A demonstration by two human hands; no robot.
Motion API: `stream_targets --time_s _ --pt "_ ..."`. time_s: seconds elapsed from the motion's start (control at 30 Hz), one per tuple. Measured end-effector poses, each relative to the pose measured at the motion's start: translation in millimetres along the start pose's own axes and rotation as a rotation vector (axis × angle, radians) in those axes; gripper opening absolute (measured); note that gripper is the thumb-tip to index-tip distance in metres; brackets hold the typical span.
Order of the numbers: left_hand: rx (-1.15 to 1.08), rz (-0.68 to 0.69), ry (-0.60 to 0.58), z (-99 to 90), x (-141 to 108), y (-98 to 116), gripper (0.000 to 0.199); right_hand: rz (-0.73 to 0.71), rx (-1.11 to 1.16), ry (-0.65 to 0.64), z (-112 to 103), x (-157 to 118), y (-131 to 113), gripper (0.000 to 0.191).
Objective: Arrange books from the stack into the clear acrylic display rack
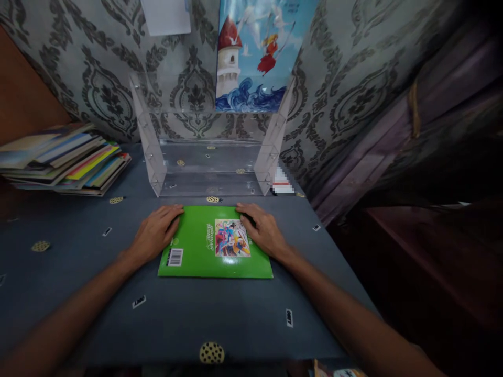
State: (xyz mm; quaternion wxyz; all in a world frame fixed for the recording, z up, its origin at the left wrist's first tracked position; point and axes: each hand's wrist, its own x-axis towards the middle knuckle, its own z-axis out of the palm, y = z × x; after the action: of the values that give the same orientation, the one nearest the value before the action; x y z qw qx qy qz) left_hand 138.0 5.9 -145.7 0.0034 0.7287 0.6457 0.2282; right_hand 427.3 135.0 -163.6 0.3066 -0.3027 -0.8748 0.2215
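I have two bare hands, my left hand (157,231) and my right hand (264,230), and one glossy green book (200,259). I see one clear plastic rack (212,179) with two side panels (272,144), one blue illustrated cover (251,60), one white rectangular sheet (167,18), one purple cloth curtain (375,144) and one multicoloured book pile (74,162), whose volumes I cannot count.

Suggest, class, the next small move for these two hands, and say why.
Probably to lift the green book by its sides: the left hand and the right hand already touch it at opposite sides, it lies flat on the table, and the transparent rack stands just beyond.
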Motion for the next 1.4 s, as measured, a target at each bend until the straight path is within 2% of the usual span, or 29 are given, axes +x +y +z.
stream_targets --time_s 0.23,0.37,0.43,0.5,0.6,0.7,0.9,1.17,1.3,1.4 --pt "-0.12 0.056 0.043 0.2 0 -11 0.036 -0.073 -0.051 0.009 1 0 5 0.032" --pt "-0.256 -0.007 -0.01 -5.8 2 -20 0.038 -0.175 -0.129 -0.044 -1 0 -14 0.029" --pt "-0.36 -0.051 -0.028 -8.0 3 -25 0.038 -0.299 -0.096 -0.17 0 0 -38 0.03" --pt "-0.485 -0.079 -0.025 -8.7 5 -28 0.039 -0.426 -0.004 -0.365 4 -1 -69 0.033" --pt "-0.642 -0.11 -0.004 -7.9 7 -31 0.042 -0.539 0.07 -0.617 16 0 -110 0.037" --pt "-0.734 -0.177 -0.009 -7.8 9 -33 0.046 -0.61 0.086 -0.717 30 4 -130 0.037" --pt "-0.853 -0.281 -0.001 -9.8 10 -33 0.052 -0.557 0.134 -0.724 50 23 -121 0.039" --pt "-0.95 -0.335 0.047 -8.7 11 -30 0.057 -0.476 0.065 -0.63 69 66 -91 0.04" --pt "-0.961 -0.321 0.063 -5.9 10 -31 0.054 -0.41 0.006 -0.569 71 81 -77 0.041" --pt "-0.921 -0.305 0.049 -5.4 9 -31 0.051 -0.387 -0.012 -0.532 66 81 -69 0.042"
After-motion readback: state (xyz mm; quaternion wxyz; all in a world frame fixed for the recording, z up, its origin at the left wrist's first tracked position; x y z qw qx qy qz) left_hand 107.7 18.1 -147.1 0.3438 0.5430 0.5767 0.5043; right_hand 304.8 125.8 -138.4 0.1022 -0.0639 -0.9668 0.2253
